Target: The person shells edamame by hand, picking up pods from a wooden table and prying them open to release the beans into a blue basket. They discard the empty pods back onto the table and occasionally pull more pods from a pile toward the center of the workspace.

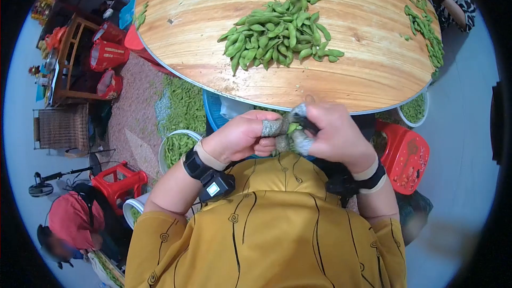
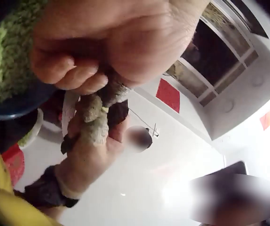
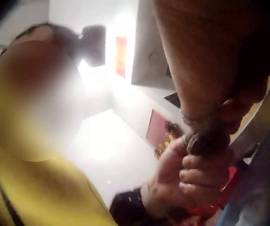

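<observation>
Between the two hands, just off the round table's near edge, a green pod (image 1: pixel 294 127) shows in the head view. The left hand (image 1: pixel 247 137) pinches it with wrapped thumb and forefinger, the other fingers curled. The right hand (image 1: pixel 335 134), its fingertips also wrapped, meets it from the other side and pinches the pod too. In the left wrist view the left hand (image 2: pixel 106 44) and right hand (image 2: pixel 90 150) touch at the fingertips, mostly hiding the pod. A heap of green pods (image 1: pixel 277 34) lies on the wooden table (image 1: pixel 186 42).
Below the table stand a blue basin (image 1: pixel 212 109), a white bucket of pods (image 1: pixel 178 149) and another white bucket (image 1: pixel 413 109). Red stools (image 1: pixel 120 181) are on the left, and a red stool (image 1: pixel 406 157) is on the right. Other people are at the upper right and lower left.
</observation>
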{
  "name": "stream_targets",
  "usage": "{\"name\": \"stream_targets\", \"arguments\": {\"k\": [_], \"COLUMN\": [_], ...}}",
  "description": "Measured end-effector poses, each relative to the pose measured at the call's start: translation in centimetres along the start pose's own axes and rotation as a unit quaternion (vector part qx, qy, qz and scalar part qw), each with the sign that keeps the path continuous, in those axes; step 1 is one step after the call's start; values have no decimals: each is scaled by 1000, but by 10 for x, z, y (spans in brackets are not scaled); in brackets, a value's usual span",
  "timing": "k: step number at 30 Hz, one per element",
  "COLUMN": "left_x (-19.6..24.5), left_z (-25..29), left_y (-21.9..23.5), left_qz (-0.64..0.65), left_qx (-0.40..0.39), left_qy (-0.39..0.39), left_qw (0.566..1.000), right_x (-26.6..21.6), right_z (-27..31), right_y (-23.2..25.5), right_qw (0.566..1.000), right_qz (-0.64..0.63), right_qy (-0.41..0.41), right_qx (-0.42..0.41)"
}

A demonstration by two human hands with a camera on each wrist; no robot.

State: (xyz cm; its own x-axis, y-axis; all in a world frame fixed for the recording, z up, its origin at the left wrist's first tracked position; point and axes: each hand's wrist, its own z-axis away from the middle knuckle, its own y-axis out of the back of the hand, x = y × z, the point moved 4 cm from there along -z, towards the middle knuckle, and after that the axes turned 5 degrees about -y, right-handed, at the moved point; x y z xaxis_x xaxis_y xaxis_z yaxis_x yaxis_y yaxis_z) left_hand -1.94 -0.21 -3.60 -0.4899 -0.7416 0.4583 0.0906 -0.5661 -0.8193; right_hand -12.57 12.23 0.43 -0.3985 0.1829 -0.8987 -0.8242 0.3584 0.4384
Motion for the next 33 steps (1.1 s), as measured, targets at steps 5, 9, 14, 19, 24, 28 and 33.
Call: {"name": "stream_targets", "arguments": {"k": [5,9,14,19,24,28,33], "left_x": [25,32,27,37,42,57,58], "left_z": [24,78,109,66,21,-2,-22], "left_y": [0,34,53,7,-35,-56,-56], "left_qz": [-463,-798,-844,-793,-728,-677,-638], "left_qx": [164,194,316,263,158,225,69], "left_qy": [-63,42,105,-90,-276,-312,-145], "left_qw": [869,568,421,543,607,628,753], "right_x": [-8,-9,2,41,39,5,-22], "right_z": [2,0,-19,-35,-19,-3,10], "right_y": [-26,-16,59,88,79,62,45], "right_qw": [968,983,925,904,945,969,994], "right_qz": [235,160,247,314,25,4,85], "right_qy": [55,76,17,-29,-123,-65,11], "right_qx": [74,55,288,289,303,240,69]}}
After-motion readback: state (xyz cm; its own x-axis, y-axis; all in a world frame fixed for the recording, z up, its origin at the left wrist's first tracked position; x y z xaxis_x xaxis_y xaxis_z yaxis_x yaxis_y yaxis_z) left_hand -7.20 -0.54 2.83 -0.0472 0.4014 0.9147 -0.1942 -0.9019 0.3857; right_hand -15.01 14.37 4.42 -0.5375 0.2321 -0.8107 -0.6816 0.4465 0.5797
